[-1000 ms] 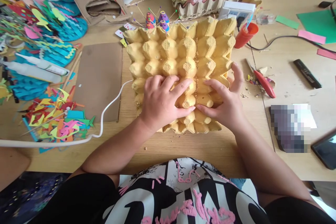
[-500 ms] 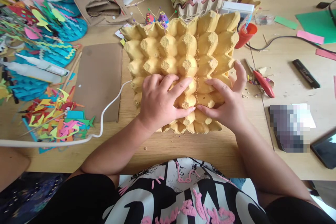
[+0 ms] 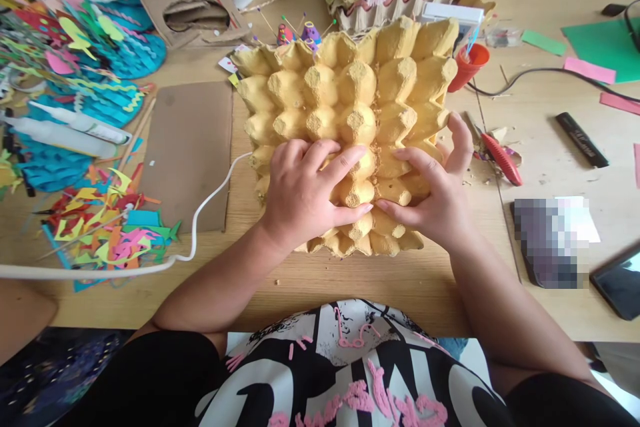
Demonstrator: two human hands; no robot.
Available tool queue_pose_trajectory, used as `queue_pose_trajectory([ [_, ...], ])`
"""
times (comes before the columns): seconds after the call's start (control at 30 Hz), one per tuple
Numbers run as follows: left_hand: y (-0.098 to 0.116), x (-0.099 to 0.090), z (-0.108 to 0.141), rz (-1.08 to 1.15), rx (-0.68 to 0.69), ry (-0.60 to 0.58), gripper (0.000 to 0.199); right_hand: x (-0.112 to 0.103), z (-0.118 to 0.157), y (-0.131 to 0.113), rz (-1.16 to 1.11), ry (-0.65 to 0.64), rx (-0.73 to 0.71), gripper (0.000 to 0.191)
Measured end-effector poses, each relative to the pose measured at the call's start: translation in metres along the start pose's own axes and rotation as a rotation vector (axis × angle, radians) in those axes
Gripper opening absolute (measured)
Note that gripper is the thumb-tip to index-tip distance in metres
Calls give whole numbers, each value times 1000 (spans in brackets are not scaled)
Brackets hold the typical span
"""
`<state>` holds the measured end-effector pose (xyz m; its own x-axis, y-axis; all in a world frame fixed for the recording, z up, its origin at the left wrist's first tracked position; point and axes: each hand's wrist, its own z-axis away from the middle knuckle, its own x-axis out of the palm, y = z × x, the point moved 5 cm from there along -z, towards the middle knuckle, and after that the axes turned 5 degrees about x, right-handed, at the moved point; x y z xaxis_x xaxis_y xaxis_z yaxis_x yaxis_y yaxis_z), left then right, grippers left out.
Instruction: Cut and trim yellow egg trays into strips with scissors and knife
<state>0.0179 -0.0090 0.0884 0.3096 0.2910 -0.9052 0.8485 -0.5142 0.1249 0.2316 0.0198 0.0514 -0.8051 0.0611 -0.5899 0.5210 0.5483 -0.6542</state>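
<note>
Far R corner of yellow egg tray [image 3: 320,77], ctr. of table [image 3: 310,287], had shifted outward w/ R hand [image 3: 440,197] vs. 1 s prior, suggesting flex at crumbly seam [image 3: 379,103]. L hand [image 3: 303,190] & R hand gripped tray's near half, thumbs & forefingers apart. Red cup [image 3: 465,72], R of tray, held thin sticks [image 3: 471,40]; clear box [image 3: 503,37] contents unclear.

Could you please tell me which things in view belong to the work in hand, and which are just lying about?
Work in hand:
- yellow egg tray, gripped by left hand and right hand
- possibly the red-handled cutter, lying nearby

Apparently lying about:
- brown cardboard sheet
- colourful scraps
- red cup
- white bottles
</note>
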Motion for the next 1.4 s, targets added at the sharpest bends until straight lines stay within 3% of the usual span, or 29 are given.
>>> queue_pose_trajectory([
  [0.13,0,-1,0,12,-4,-3,74,-2,0,-5,27,-5,-56,80],
  [0.33,0,-4,0,14,4,4,75,-5,0,-4,46,-12,7,85],
  [0.97,-3,-13,-1,74,21,16,79,-12,-4,-15,-18,-31,-124,76],
  [1.13,-1,-18,-1,39,26,32,78,-14,-4,-16,-9,-26,-130,82],
  [1.4,11,-32,2,-49,37,6,95,-10,-4,-16,25,26,-148,87],
])
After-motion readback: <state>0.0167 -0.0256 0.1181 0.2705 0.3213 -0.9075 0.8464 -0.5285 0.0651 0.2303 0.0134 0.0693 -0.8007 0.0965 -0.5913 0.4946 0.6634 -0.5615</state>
